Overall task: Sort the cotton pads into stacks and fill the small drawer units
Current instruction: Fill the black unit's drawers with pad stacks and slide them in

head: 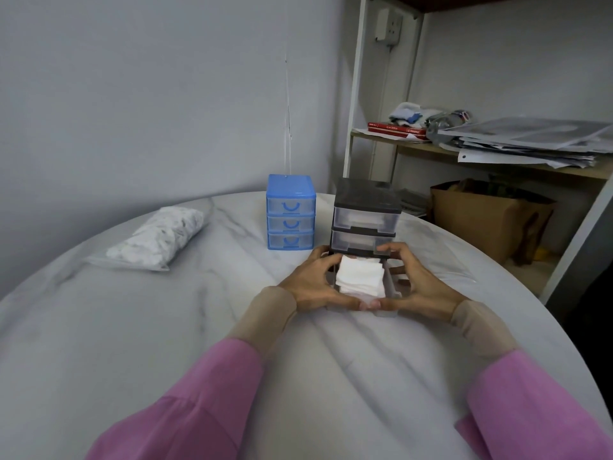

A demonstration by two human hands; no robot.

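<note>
A clear plastic bag of white cotton pads (156, 239) lay at the left, then a blue three-drawer unit (291, 212). The pulled-out bottom drawer (386, 295) of the black drawer unit (365, 207) was gripped by the left hand (313, 282) and right hand (419, 282), a stack of white square pads (360, 277) between them.

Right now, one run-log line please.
hands: left and right grip bottom drawer | drawer: pulled out of black unit, holds cotton pads | blue unit: shut
</note>
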